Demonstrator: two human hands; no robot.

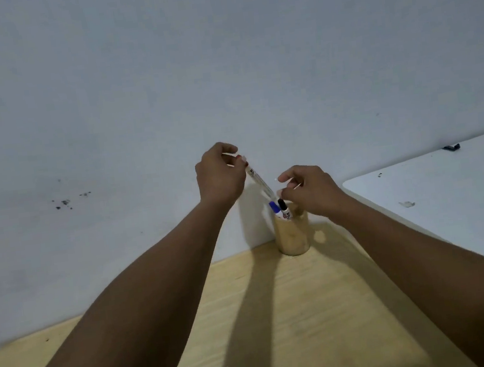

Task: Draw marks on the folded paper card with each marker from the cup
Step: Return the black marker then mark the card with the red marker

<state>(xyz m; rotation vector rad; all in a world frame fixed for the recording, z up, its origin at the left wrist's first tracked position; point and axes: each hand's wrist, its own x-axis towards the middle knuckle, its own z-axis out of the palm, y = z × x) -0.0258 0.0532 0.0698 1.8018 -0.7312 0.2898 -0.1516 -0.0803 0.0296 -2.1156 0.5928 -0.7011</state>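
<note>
gold cup [292,235] holds two markers [279,208]; left hand [218,175] grips a third [260,182].

From my feed this looks like a plain, sparsely furnished room, perhaps a simple office or study corner, though I cannot tell which. I see a bare pale grey painted wall [220,64] with a few dark scuff marks [64,202], a light yellow wooden tabletop [326,310] pushed against it, and a white laminate table [456,202] just beside it on the right. A shiny gold cylindrical cup [292,236] holding markers suggests desk work.
</note>
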